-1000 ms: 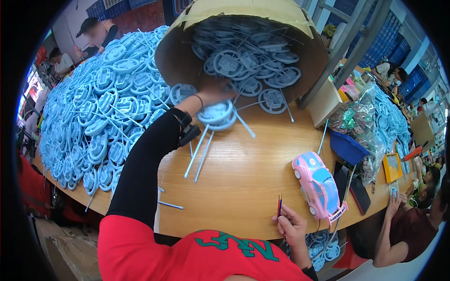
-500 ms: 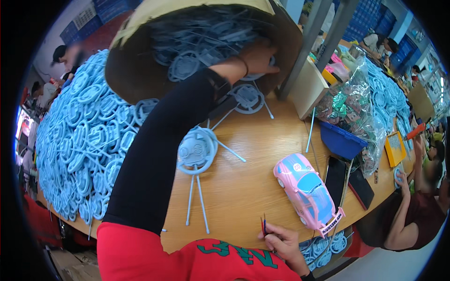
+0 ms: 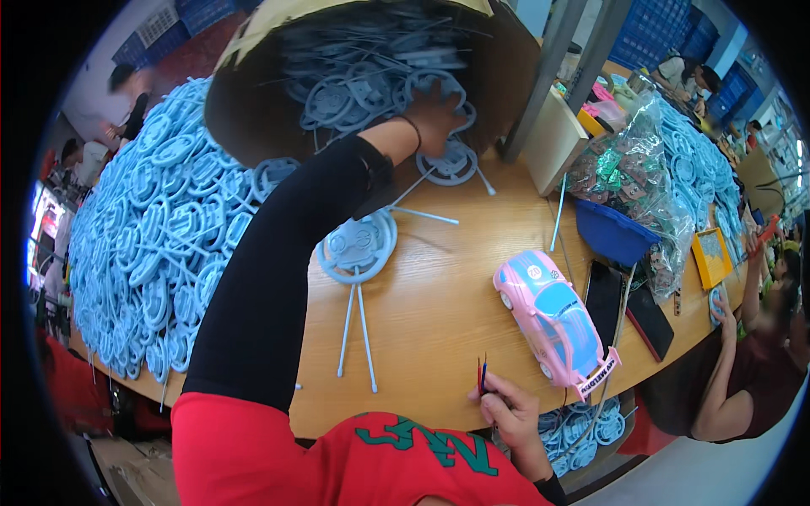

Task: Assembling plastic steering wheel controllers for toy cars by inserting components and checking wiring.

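My left hand (image 3: 434, 120), in a black sleeve, reaches into the mouth of a large cardboard box (image 3: 253, 114). Its fingers are spread over light blue round plastic parts (image 3: 337, 103) heaped inside. Just below that hand, at the box's lower edge, lies another such blue part (image 3: 450, 164) with thin rods. One more round plastic part (image 3: 359, 244), with two long rods, rests on the table beside my forearm. Near my body, my right hand (image 3: 510, 413) pinches two thin wires (image 3: 482, 375), one red and one dark, with their tips pointing up.
A pink toy car (image 3: 553, 320) stands right of centre on the wooden table (image 3: 422, 337). Beyond it are phones (image 3: 604, 299), a blue bin (image 3: 616, 253) with bagged circuit boards and a metal post (image 3: 548, 76). A big pile of blue parts (image 3: 160, 244) fills the left. Co-workers sit around.
My left hand has shifted left inside the box, and its fingers have spread over the parts. My right hand has risen slightly with the wires.
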`<action>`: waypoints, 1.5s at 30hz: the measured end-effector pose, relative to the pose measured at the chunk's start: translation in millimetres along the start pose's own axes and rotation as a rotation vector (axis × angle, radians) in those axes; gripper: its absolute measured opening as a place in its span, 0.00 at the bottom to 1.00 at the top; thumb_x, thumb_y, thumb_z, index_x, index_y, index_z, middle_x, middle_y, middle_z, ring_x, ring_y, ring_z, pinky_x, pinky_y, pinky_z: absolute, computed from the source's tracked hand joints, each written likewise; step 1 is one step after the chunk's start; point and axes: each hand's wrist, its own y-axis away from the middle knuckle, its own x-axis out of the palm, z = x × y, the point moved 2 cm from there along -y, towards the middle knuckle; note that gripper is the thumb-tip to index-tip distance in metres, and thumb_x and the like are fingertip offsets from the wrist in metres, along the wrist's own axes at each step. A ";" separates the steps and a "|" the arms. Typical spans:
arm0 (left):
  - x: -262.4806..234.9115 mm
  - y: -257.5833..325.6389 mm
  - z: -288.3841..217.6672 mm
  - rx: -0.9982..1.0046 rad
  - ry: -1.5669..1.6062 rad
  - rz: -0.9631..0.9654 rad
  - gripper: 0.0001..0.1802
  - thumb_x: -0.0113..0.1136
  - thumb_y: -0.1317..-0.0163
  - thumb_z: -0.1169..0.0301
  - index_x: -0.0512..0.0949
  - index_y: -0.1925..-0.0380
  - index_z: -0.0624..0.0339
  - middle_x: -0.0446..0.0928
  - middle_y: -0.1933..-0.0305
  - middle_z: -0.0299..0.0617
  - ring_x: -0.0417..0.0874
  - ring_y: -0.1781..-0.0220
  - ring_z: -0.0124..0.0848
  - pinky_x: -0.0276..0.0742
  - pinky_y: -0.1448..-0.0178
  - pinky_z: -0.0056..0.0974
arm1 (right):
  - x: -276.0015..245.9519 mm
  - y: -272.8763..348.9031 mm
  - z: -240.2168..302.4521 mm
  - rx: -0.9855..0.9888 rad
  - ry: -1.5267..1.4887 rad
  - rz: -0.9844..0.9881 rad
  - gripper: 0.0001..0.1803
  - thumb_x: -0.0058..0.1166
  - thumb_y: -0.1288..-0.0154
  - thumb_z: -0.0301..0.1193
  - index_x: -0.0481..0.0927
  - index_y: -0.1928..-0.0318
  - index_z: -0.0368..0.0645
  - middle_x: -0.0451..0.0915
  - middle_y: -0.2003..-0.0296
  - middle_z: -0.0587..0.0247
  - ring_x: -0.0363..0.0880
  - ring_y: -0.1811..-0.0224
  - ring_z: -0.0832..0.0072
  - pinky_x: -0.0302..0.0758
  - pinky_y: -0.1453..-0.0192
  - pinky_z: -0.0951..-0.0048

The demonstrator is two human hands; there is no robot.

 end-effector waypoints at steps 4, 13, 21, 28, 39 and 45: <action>20.8 48.5 -5.3 0.071 0.029 -0.057 0.35 0.62 0.55 0.65 0.72 0.41 0.44 0.54 0.28 0.50 0.44 0.26 0.65 0.59 0.33 0.66 | 0.8 2.4 -6.9 -0.094 0.011 0.005 0.21 0.50 0.35 0.18 0.73 0.41 0.36 0.82 0.61 0.53 0.68 0.78 0.86 0.66 0.75 0.84; -18.5 133.4 -5.3 0.333 0.477 -0.252 0.19 0.54 0.47 0.68 0.79 0.53 0.56 0.77 0.49 0.46 0.79 0.49 0.45 0.74 0.45 0.45 | 1.3 4.0 -9.5 -0.251 0.049 0.035 0.22 0.47 0.34 0.18 0.71 0.39 0.38 0.81 0.60 0.48 0.66 0.81 0.86 0.64 0.78 0.84; 31.7 143.2 170.1 -0.461 0.372 -0.413 0.25 0.56 0.40 0.53 0.77 0.48 0.57 0.79 0.50 0.54 0.80 0.50 0.48 0.74 0.44 0.44 | 1.3 -0.6 -9.4 -0.228 0.190 0.077 0.21 0.48 0.36 0.16 0.74 0.42 0.37 0.82 0.63 0.50 0.67 0.81 0.85 0.65 0.78 0.84; 101.1 84.7 200.0 -0.763 0.993 -0.279 0.54 0.50 0.46 0.31 0.59 0.33 0.65 0.60 0.31 0.60 0.62 0.29 0.48 0.58 0.29 0.43 | 5.5 -4.8 2.3 -0.110 0.219 0.077 0.17 0.51 0.38 0.16 0.78 0.47 0.34 0.83 0.63 0.56 0.72 0.78 0.84 0.69 0.75 0.83; 82.5 113.8 126.2 -0.447 0.727 0.046 0.53 0.46 0.47 0.28 0.55 0.29 0.52 0.53 0.27 0.55 0.55 0.26 0.49 0.55 0.27 0.45 | 2.6 -0.4 -6.2 -0.098 0.193 0.077 0.20 0.46 0.36 0.15 0.74 0.43 0.35 0.81 0.64 0.48 0.68 0.80 0.84 0.66 0.76 0.83; 35.8 163.8 115.3 -0.248 0.619 0.036 0.39 0.49 0.38 0.39 0.63 0.33 0.49 0.57 0.28 0.53 0.65 0.31 0.48 0.62 0.30 0.42 | 6.0 -1.2 -7.3 -0.138 0.138 0.012 0.20 0.49 0.34 0.19 0.73 0.42 0.36 0.81 0.63 0.51 0.67 0.81 0.85 0.65 0.77 0.85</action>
